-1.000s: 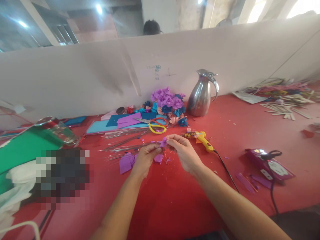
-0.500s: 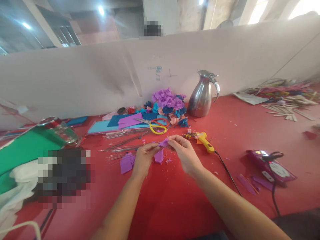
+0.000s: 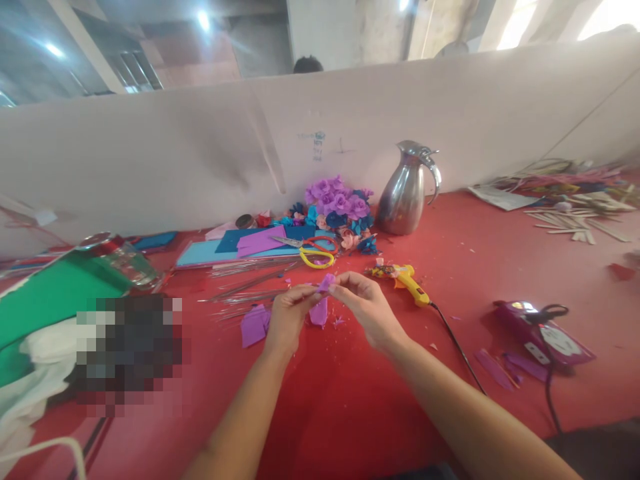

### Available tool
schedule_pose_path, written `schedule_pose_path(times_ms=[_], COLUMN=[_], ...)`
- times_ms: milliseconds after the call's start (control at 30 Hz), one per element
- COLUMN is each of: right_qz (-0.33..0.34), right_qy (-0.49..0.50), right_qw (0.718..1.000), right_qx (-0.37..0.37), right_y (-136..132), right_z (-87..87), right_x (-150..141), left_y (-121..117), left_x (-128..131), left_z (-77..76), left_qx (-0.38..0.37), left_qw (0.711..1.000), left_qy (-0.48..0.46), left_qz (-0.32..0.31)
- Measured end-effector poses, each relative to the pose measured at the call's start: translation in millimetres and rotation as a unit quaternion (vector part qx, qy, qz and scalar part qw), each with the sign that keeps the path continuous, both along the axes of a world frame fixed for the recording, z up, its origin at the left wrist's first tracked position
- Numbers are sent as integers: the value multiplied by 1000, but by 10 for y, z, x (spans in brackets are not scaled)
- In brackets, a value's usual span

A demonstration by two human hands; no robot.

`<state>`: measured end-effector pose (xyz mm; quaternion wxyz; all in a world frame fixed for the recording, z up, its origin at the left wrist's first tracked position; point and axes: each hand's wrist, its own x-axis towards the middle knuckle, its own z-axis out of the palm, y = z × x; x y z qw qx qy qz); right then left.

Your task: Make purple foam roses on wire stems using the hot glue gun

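Between my two hands is a small purple paper petal [image 3: 327, 283], held above the red table. My left hand [image 3: 291, 317] pinches its left side between thumb and fingers. The right edge is in the closed fingertips of my right hand [image 3: 367, 307]. Just below lies another purple paper piece [image 3: 319, 312] among tiny scraps. A stack of cut purple paper [image 3: 255, 325] rests left of my left hand. Beyond the hands are scissors [image 3: 316, 253] with red and yellow handles, and a yellow glue gun [image 3: 411, 285] lies to the right.
Finished paper flowers [image 3: 337, 203] are heaped near the white partition, beside a steel jug [image 3: 403, 193]. Thin wires [image 3: 240, 290] lie at left, near a tipped glass jar [image 3: 125, 260]. A maroon power strip [image 3: 545, 337] with cords sits right. Wooden sticks [image 3: 575, 220] lie farther back.
The purple petal was drawn out sideways between my hands half a second ago; now it stands more upright and folded. My right fingers have shifted slightly. The head beyond the partition has sunk lower.
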<state>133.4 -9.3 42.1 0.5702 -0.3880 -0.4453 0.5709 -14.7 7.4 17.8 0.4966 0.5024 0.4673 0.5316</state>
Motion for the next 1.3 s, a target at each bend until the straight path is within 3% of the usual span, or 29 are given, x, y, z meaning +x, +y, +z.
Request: schedule_pose_path(times_ms=[367, 500, 867, 1300], right_qz=[-6, -21, -53, -38], right_qy=[-46, -74, -27, 54], right_qw=[999, 997, 997, 996], right_qx=[15, 25, 40, -52], right_y=[-10, -18, 13, 59], right_z=[-54, -61, -73, -26], right_x=[-10, -33, -21, 20], left_y=[7, 1, -53, -39], left_x=[28, 29, 73, 72], left_z=[-72, -87, -24, -37], left_qx=[-12, 3, 8, -7], left_qw=[998, 998, 999, 999], left_qy=[-48, -21, -3, 8], left_qz=[30, 57, 47, 32])
